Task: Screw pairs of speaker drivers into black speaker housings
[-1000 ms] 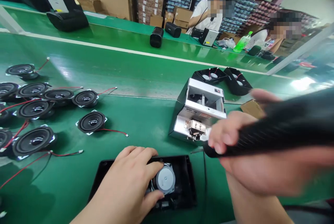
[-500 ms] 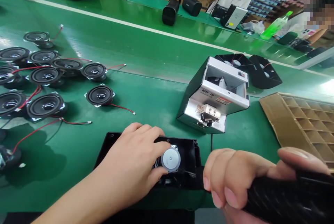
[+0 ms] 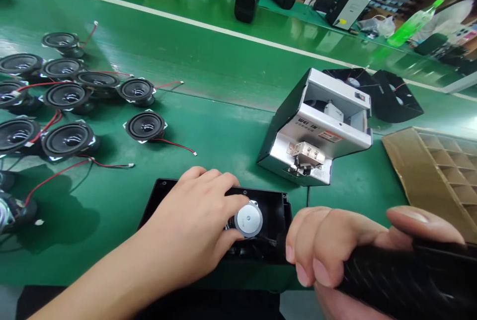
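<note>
A black speaker housing (image 3: 274, 210) lies on the green bench in front of me, its inside facing up. Within it sits a speaker driver (image 3: 249, 219), its round silver magnet uppermost. My left hand (image 3: 208, 210) reaches over the housing, thumb and index finger gripping the driver's left side. At the lower right, my right hand (image 3: 335, 245) is wrapped round a black electric screwdriver (image 3: 402, 280) with a ribbed grip. The tool points left toward the housing's right part; its tip is hard to make out against the dark plastic.
Several speaker drivers (image 3: 145, 125) with red leads are spread over the left of the bench. A silver screw feeder (image 3: 320, 131) stands beyond the housing. A cardboard divider box (image 3: 413, 161) is at right. Across the bench are finished black speakers (image 3: 248, 2), a green bottle (image 3: 415, 24) and other people.
The view has shifted slightly, so the bench items sit higher in the picture. Both hands keep their holds, and the screwdriver has come a little closer to the driver.
</note>
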The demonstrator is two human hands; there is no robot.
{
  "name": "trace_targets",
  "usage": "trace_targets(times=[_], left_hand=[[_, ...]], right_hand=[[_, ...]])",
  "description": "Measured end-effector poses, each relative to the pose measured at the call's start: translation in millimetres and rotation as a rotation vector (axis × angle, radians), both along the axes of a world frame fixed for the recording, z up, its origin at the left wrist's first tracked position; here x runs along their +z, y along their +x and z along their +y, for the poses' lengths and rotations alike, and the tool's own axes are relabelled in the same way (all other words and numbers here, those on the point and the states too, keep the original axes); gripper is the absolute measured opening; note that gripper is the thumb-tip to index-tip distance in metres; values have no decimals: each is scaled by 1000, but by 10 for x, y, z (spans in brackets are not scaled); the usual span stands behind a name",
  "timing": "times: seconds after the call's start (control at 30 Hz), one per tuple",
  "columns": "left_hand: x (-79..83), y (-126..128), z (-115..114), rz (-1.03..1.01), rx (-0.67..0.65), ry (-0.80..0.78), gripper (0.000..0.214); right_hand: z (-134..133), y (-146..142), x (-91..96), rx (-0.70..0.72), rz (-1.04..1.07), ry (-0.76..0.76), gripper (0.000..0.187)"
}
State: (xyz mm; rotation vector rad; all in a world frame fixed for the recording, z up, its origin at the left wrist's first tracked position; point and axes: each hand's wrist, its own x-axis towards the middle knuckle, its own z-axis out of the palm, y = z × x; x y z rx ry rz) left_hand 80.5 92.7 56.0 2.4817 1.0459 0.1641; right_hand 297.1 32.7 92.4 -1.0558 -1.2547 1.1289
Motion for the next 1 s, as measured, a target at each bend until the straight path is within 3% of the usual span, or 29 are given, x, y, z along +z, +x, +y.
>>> trace_targets(times=[0.2,0.33,0.63,0.83,1.0], left_hand=[[-14,-10,-40,-22,4,44,25],[-10,-25,-79,-33,16,65,28],[-15,-5,-94,-20,34,50,26],[-15,-21,-112,-22,37,50,27],[-23,-31,-121,-17,31,57,28]], right_hand=[[-7,-2,-106,86,-99,98,33],[-88,27,-175,285,-98,152,38],[-199,14,-218,250,13,74,53],[-246,43,-343,282,88,96,46],[-290,22,-374,293,80,100,54]])
